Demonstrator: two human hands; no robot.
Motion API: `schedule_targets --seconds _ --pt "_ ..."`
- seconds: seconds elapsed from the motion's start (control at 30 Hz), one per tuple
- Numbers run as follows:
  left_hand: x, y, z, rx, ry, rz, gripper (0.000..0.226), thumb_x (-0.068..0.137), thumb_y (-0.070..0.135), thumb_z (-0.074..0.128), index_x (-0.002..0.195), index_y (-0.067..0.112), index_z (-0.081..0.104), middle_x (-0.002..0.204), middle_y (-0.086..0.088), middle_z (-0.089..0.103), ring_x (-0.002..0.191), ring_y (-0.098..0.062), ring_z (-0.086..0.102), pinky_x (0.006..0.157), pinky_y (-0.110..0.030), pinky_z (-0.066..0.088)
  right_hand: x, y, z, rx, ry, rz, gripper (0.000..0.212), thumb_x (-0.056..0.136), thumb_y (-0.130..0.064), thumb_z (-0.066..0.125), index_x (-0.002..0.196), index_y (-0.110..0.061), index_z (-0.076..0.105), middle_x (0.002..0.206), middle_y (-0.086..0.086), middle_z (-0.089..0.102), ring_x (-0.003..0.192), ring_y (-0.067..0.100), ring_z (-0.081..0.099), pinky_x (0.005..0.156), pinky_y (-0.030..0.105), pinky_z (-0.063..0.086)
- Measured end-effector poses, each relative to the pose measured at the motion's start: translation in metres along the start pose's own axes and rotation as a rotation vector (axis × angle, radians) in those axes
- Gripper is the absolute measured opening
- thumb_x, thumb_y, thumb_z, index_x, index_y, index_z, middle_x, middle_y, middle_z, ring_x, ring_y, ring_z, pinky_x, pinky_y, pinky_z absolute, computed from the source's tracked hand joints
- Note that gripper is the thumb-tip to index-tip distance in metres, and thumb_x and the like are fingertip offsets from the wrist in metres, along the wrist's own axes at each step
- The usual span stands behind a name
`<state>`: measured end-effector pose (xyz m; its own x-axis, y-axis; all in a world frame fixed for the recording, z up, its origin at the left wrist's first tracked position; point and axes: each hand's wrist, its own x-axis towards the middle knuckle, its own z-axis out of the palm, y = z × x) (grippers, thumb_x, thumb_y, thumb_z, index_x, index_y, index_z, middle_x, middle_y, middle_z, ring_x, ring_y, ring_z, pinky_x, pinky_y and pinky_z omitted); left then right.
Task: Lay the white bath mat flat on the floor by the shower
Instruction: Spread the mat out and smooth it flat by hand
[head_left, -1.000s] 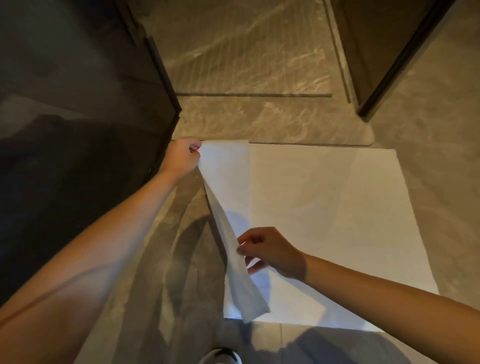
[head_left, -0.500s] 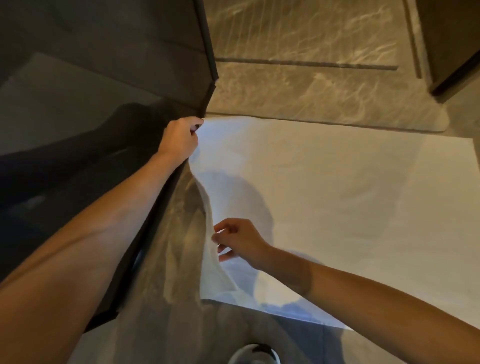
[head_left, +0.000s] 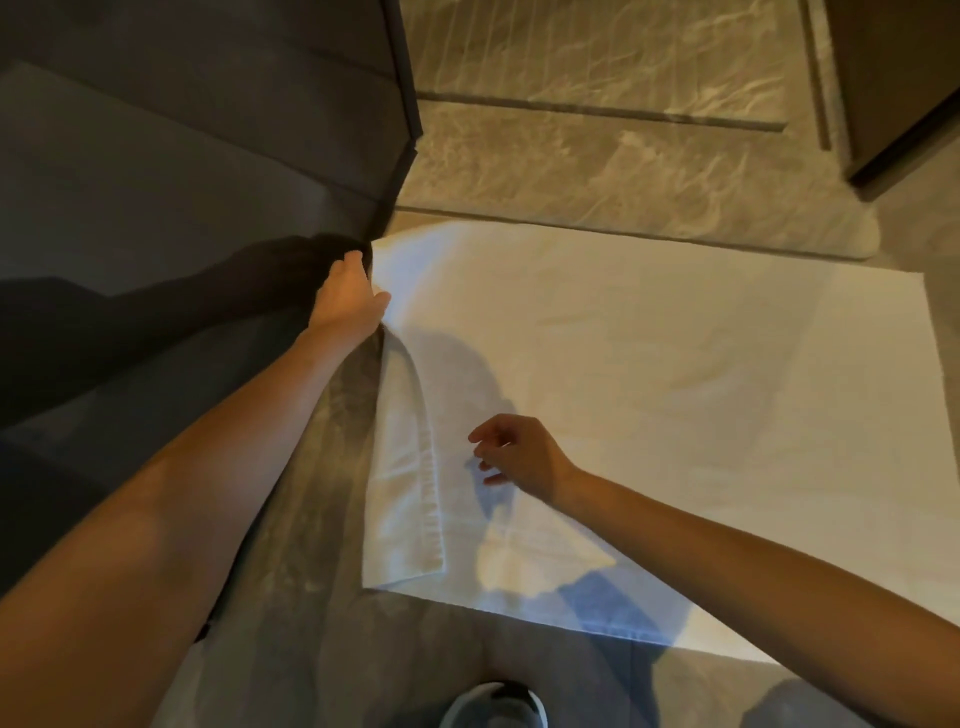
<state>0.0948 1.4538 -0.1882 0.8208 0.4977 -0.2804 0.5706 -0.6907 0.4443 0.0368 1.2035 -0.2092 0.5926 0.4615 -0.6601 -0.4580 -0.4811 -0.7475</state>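
A: The white bath mat (head_left: 649, 395) lies spread on the floor (head_left: 311, 597) in front of the shower threshold (head_left: 597, 171), its far edge close to the sill. Most of it is flat.

B: What is left?

A: The left edge is folded over onto the mat, a long flap (head_left: 410, 467) running from near to far. The left hand (head_left: 345, 299) has its grip on the far-left corner, beside the dark glass panel (head_left: 208, 208).

B: And the other?

A: The right hand (head_left: 519, 457) hovers just right of the flap, fingers loosely curled, holding nothing. The flap likely needs turning out to the left, then smoothing.
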Motion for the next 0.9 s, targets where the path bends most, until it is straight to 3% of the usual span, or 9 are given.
schedule_targets --seconds 0.1,0.17,0.27,0.4,0.47,0.53,0.63,0.8,0.9 --pt "-0.011 0.001 0.001 -0.017 0.027 0.044 0.069 0.087 0.019 0.062 0.144 0.011 0.024 0.146 -0.014 0.030 0.133 -0.032 0.033 0.106 -0.045 0.033 -0.004 0.002 -0.018 -0.219 0.047 -0.120 0.020 0.082 -0.001 0.052 0.089 -0.014 0.065 0.082 0.009 0.065 0.077 0.028 0.066 0.068 0.033 0.055" --pt "-0.025 -0.001 0.003 0.026 0.043 0.137 0.067 0.087 0.021 0.062 0.143 0.012 0.025 0.146 -0.011 0.029 0.134 -0.029 0.028 0.108 -0.043 0.030 -0.010 0.005 -0.031 -0.393 0.055 -0.196 0.020 0.079 -0.009 0.057 0.096 -0.014 0.066 0.096 0.006 0.065 0.088 0.025 0.064 0.071 0.027 0.047" --pt "-0.056 -0.010 0.016 0.096 0.042 0.288 0.061 0.088 0.026 0.061 0.139 0.012 0.032 0.142 -0.010 0.036 0.133 -0.028 0.030 0.107 -0.043 0.032 -0.014 0.015 -0.045 -0.621 0.050 -0.348 0.029 0.085 -0.011 0.055 0.112 -0.009 0.062 0.116 0.014 0.061 0.105 0.028 0.057 0.086 0.030 0.044" --pt "-0.120 -0.031 0.051 0.217 -0.098 0.464 0.058 0.087 0.031 0.060 0.137 0.010 0.038 0.141 -0.012 0.042 0.132 -0.028 0.035 0.108 -0.041 0.033 -0.023 0.035 -0.046 -0.920 0.009 -0.468 0.042 0.086 -0.029 0.050 0.120 -0.005 0.058 0.127 0.020 0.055 0.119 0.036 0.049 0.096 0.038 0.038" --pt "-0.157 -0.047 0.068 0.256 -0.161 0.537 0.060 0.084 0.033 0.065 0.135 0.011 0.041 0.140 -0.011 0.044 0.131 -0.027 0.039 0.106 -0.040 0.037 -0.025 0.047 -0.039 -1.012 -0.014 -0.512 0.046 0.079 -0.026 0.051 0.117 -0.002 0.060 0.126 0.027 0.054 0.113 0.043 0.053 0.092 0.047 0.046" --pt "-0.187 -0.062 0.081 0.251 -0.200 0.556 0.065 0.078 0.037 0.071 0.132 0.012 0.044 0.138 -0.010 0.046 0.128 -0.026 0.043 0.103 -0.037 0.039 -0.021 0.059 -0.033 -1.029 -0.062 -0.543 0.043 0.078 -0.028 0.049 0.108 -0.001 0.065 0.116 0.031 0.059 0.100 0.048 0.061 0.078 0.053 0.053" --pt "-0.215 -0.078 0.091 0.224 -0.206 0.489 0.071 0.067 0.042 0.079 0.126 0.014 0.050 0.133 -0.007 0.051 0.123 -0.024 0.047 0.099 -0.031 0.038 -0.017 0.060 -0.020 -0.998 -0.017 -0.599 0.038 0.076 -0.018 0.053 0.107 0.000 0.065 0.113 0.033 0.059 0.100 0.050 0.060 0.079 0.055 0.050" --pt "-0.225 -0.096 0.096 0.173 -0.157 0.472 0.069 0.061 0.046 0.081 0.118 0.015 0.056 0.121 -0.008 0.058 0.112 -0.026 0.054 0.095 -0.039 0.046 0.004 0.059 0.009 -0.964 -0.015 -0.713 0.036 0.077 -0.016 0.054 0.107 0.000 0.065 0.106 0.029 0.062 0.095 0.045 0.061 0.077 0.048 0.052" --pt "-0.226 -0.100 0.099 0.224 -0.199 0.477 0.073 0.059 0.050 0.079 0.120 0.018 0.053 0.123 -0.005 0.055 0.114 -0.024 0.051 0.095 -0.040 0.045 0.017 0.055 0.023 -0.936 -0.003 -0.701 0.036 0.073 -0.015 0.054 0.104 0.000 0.067 0.092 0.026 0.062 0.078 0.043 0.061 0.067 0.044 0.052"
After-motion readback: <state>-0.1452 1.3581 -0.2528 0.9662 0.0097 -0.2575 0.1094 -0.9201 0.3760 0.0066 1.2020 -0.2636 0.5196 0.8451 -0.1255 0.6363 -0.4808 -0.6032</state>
